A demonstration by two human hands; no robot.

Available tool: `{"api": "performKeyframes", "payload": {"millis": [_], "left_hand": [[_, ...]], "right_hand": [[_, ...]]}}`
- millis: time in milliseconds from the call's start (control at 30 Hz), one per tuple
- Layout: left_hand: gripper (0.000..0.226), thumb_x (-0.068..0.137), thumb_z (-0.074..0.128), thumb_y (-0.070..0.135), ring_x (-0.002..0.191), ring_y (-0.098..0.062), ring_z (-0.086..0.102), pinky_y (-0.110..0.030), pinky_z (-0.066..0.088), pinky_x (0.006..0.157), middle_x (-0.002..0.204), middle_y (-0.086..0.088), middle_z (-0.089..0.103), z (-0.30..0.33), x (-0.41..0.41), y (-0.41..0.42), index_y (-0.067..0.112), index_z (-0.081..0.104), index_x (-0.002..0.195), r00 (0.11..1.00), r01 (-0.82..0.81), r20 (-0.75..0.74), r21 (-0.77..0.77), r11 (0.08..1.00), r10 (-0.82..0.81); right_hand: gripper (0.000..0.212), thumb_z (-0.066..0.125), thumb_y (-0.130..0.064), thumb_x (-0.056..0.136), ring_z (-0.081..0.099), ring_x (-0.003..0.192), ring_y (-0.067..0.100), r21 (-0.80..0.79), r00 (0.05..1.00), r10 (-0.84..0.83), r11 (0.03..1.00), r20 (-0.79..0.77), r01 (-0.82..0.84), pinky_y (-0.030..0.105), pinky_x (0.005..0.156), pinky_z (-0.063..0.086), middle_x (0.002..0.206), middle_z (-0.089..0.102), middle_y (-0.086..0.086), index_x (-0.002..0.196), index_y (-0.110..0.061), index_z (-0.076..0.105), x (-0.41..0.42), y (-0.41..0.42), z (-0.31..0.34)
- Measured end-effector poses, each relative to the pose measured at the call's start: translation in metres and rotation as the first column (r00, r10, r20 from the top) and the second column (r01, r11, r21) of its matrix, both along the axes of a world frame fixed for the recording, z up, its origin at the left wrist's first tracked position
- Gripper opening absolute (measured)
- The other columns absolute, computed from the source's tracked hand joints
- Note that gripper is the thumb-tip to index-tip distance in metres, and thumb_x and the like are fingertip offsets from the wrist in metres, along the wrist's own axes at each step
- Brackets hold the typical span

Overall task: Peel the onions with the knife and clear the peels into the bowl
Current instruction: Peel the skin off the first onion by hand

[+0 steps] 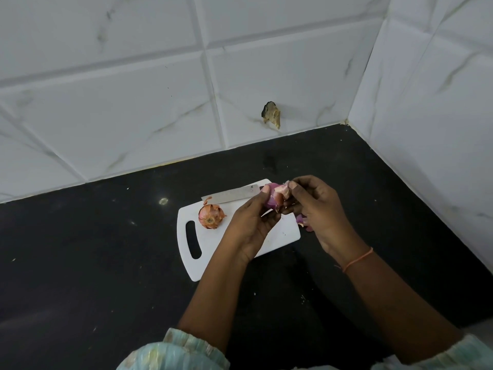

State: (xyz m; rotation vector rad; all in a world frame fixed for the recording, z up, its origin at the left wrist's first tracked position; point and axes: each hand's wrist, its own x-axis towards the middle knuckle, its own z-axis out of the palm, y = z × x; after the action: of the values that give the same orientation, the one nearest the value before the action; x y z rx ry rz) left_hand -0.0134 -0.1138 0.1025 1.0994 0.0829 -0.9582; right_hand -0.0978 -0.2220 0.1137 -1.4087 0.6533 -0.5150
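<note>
You're at a black countertop [106, 249] in a corner of white marble-look tiles [133, 102], white cutting board [213, 252] in front of you. Your left hand [249, 225] grips the purple onion [273, 200] above the board while your right hand [316, 206] pinches its peel [284, 190]. The knife [232, 196] and an unpeeled onion [210, 216] lie on the board.

No text can be read anywhere (the knife [231, 194] blade's mark is blurred).

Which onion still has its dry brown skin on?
The onion on the cutting board, lying untouched near the handle slot. The other onion, held in the left hand, already shows purple flesh as the right hand pulls its peel.
</note>
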Motion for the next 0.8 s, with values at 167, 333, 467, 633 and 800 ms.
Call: {"api": "performKeyframes", "payload": {"millis": [167, 333, 467, 633, 800], "left_hand": [[0.036, 0.093, 0.066, 0.020, 0.092, -0.025, 0.071, -0.029, 0.062, 0.073, 0.110, -0.020, 0.070, 0.003, 0.000, 0.003, 0.000, 0.062, 0.122, 0.979, -0.064, -0.198, -0.101, 0.993, 0.043], [0.053, 0.089, 0.068, 0.017, 0.108, -0.036, 0.067, -0.034, 0.062, 0.076, 0.125, -0.028, 0.064, -0.002, 0.003, 0.001, -0.004, 0.051, 0.134, 0.958, -0.112, -0.280, -0.148, 0.983, 0.067], [0.043, 0.093, 0.064, 0.011, 0.116, -0.041, 0.063, -0.039, 0.061, 0.082, 0.126, -0.029, 0.063, -0.006, 0.004, 0.001, -0.006, 0.052, 0.131, 0.958, -0.102, -0.281, -0.164, 0.981, 0.053], [0.059, 0.077, 0.072, 0.009, 0.114, -0.039, 0.065, -0.042, 0.059, 0.088, 0.133, -0.029, 0.058, -0.007, 0.003, -0.001, -0.006, 0.054, 0.131, 0.976, -0.112, -0.206, -0.167, 0.980, 0.077], [0.049, 0.085, 0.069, 0.012, 0.110, -0.031, 0.069, -0.037, 0.057, 0.093, 0.126, -0.024, 0.065, -0.007, 0.002, 0.000, -0.005, 0.058, 0.130, 0.992, -0.062, -0.120, -0.182, 0.981, 0.040]], "right_hand": [[0.011, 0.057, -0.015, 0.098, 0.067, 0.072, 0.024, 0.320, 0.992, -0.109, 0.944, 0.064, 0.083, 0.021, 0.047, 0.049, 0.091, 0.070, 0.017, 0.100, -0.007, 0.064, 0.001, -0.006, -0.004], [0.009, 0.061, -0.017, 0.095, 0.064, 0.067, 0.026, 0.464, 0.968, -0.249, 0.856, -0.019, 0.229, 0.039, 0.063, 0.055, 0.073, 0.069, 0.009, 0.091, -0.009, 0.062, -0.001, -0.021, -0.020], [0.013, 0.068, -0.008, 0.090, 0.067, 0.054, 0.004, 0.004, 0.929, -0.306, 0.950, -0.206, 0.313, 0.018, 0.051, 0.054, 0.095, 0.069, 0.009, 0.102, -0.005, 0.064, -0.010, -0.031, -0.033], [0.024, 0.065, -0.013, 0.092, 0.061, 0.101, 0.008, -0.675, 0.950, -0.179, 0.737, -0.255, -0.042, 0.003, 0.061, 0.046, 0.116, 0.058, 0.001, 0.116, -0.012, 0.065, -0.011, -0.029, -0.042], [0.023, 0.072, -0.020, 0.088, 0.066, 0.094, 0.005, -0.668, 0.997, 0.083, 0.742, 0.004, -0.059, 0.022, 0.077, 0.056, 0.102, 0.068, -0.011, 0.110, -0.016, 0.068, 0.001, -0.008, -0.025]]}}
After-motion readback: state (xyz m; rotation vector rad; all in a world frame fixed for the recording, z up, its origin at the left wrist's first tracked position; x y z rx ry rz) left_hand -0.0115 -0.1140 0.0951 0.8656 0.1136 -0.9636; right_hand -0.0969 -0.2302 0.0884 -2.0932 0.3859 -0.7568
